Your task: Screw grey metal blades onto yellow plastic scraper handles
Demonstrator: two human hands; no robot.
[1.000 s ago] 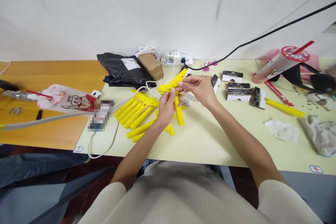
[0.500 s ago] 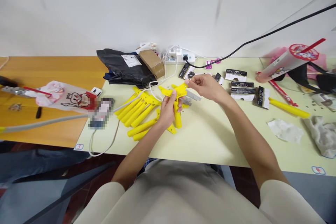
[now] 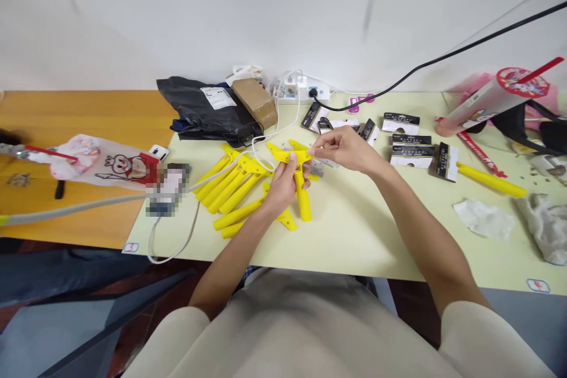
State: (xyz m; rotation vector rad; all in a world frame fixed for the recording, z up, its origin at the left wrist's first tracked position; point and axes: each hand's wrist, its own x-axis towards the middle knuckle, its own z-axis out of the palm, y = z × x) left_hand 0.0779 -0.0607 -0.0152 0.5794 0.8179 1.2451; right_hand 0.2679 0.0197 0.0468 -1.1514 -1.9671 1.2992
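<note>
A yellow T-shaped plastic handle (image 3: pixel 303 201) is gripped near its crosspiece by my left hand (image 3: pixel 282 187), thumb on top and fingers curled beneath. At the crosspiece's right end my right hand (image 3: pixel 343 147) has thumb and fingertips pinched together; whatever lies between them is too small to make out. On the table to the left, several similar yellow handles (image 3: pixel 228 189) lie side by side. Grey flat metal blades (image 3: pixel 325 162) lie just behind the held handle, partly covered by my right hand.
Black-and-white cardboard packs (image 3: pixel 411 150) lie at right, near another yellow handle (image 3: pixel 491 179). Behind are a black plastic parcel (image 3: pixel 208 109), a brown box (image 3: pixel 257 103) and a power strip (image 3: pixel 319 93). A white cable (image 3: pixel 212 177) crosses the left handles. A lidded drink cup (image 3: pixel 478 103) stands tilted.
My right fingertips have shifted slightly left, onto the crosspiece's right end. The held handle has tilted a little, its lower end moving right and down. The camera view has shifted slightly.
</note>
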